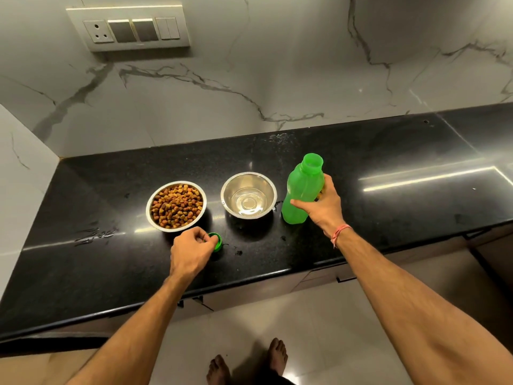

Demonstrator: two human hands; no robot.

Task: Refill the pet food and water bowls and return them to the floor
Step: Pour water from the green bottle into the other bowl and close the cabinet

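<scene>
Two steel bowls stand side by side on the black counter [388,195]. The food bowl [176,205] on the left is full of brown kibble. The water bowl [248,195] to its right holds clear water. An open green bottle [302,190] stands upright just right of the water bowl, and my right hand [323,205] grips its body. My left hand [191,250] sits on the counter in front of the food bowl, fingers closed on the green bottle cap [216,241].
A marble wall with a switch panel [129,27] rises behind the counter, and a side wall closes the left end. Small water drops lie on the counter near the bowls. Pale floor tiles and my bare feet [247,362] show below the counter edge.
</scene>
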